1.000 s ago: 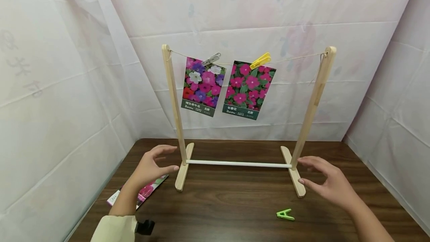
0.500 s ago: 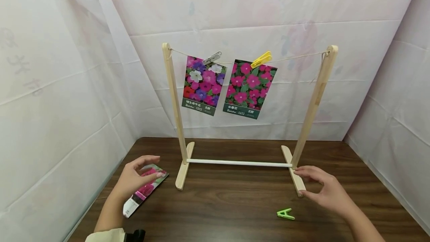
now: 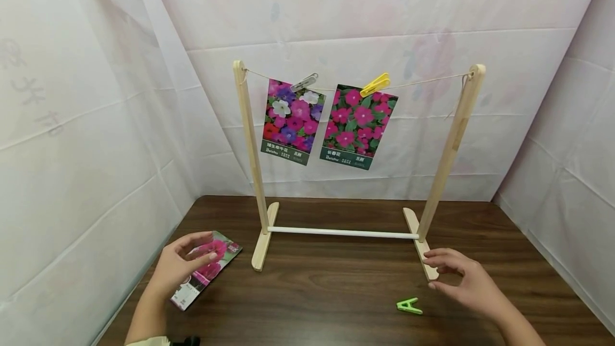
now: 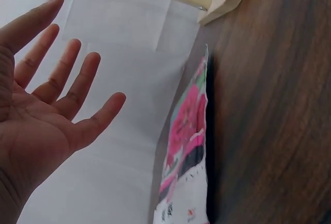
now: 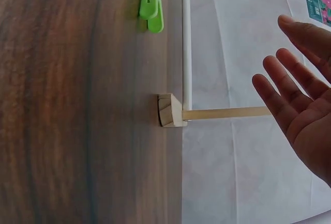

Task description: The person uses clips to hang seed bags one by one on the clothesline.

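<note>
My left hand hovers over a flower-printed seed packet on the table, fingers loosely spread and holding nothing. Part of that packet is hidden behind the hand in the head view; the left wrist view shows the packet below the raised palm. Beside the stand's right foot is my right hand, its fingers relaxed and holding nothing. A green clothespin lies to its left on the table. On the string, a grey clothespin holds a mixed-flower card and a yellow clothespin holds a pink-flower card.
A wooden stand with a left post, a right post and a white crossbar stands toward the back of the dark wooden table. White cloth hangs behind it and along both sides.
My left hand has drawn back from the stand's left post, down and left over the seed packet. The right hand has dropped slightly, away from the right post's base. The hanging cards stay clipped.
</note>
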{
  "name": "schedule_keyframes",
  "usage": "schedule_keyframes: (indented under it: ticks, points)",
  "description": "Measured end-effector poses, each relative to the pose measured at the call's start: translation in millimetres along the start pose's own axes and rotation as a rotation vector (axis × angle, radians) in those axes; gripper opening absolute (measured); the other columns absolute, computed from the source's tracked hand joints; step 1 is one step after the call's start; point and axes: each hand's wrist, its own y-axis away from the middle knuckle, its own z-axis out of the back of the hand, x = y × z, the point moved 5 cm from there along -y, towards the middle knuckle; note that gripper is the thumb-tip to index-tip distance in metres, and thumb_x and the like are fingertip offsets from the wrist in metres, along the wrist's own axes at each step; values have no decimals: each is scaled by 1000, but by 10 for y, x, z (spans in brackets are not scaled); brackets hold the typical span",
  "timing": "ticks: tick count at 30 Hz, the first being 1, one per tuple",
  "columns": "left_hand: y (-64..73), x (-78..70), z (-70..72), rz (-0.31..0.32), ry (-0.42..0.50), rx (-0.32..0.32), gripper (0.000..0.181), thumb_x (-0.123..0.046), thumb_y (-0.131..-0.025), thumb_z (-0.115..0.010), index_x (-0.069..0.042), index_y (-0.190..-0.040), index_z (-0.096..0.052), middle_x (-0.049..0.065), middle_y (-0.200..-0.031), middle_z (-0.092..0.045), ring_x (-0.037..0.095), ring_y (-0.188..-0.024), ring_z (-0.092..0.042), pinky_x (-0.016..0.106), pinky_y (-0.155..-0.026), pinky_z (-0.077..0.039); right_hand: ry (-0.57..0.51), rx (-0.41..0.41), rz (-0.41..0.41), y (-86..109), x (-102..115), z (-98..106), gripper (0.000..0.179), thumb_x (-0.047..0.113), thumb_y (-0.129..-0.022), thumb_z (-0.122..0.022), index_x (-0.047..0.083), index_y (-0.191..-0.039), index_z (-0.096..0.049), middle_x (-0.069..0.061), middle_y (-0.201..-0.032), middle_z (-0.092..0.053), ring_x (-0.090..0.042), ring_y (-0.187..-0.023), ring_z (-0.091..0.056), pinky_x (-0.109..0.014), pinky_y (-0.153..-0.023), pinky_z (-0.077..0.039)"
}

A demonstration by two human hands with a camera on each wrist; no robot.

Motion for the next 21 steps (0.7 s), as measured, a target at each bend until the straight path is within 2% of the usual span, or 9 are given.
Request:
schedule_keyframes:
  ticks: [4,12,15,21]
  points:
    - [35,74,49,35,10,-27,49,-12,-86,-76,-2,-130,-58,-13,-118,-64,0,-110,-59,16,-86,-49,-21,8,-25,47,-38,-1,58,-14,-57,-86,13,-106,-71,1,-116,-64,1,-100,-59,-15,-75,-50]
    - [108,191,147,63,27,-65,48,-8,-87,-74,1,-131,-57,-16,-116,-65,-3,-105,-60,13,-84,-47,-50,25,-68,138,-80,-1,55,-14,-58,-85,13,-104,-71,0,-116,-63,-2,-96,-61,-18,-73,-52]
    - [139,233,189,74,26,-76,48,-8,-88,-74,2,-131,-56,-19,-115,-64,-3,-105,-59,11,-83,-45,-64,27,-76,164,-90,-6,54,-14,-58,-85,14,-102,-71,2,-115,-62,-2,-93,-62,-19,-72,-53]
    - [173,306,275,79,54,-117,47,-3,-86,-74,4,-129,-56,-19,-110,-66,-1,-100,-62,15,-79,-50,-91,72,-89,218,-131,-53,54,-11,-61,-86,12,-106,-69,8,-118,-59,-4,-93,-63,-24,-70,-55]
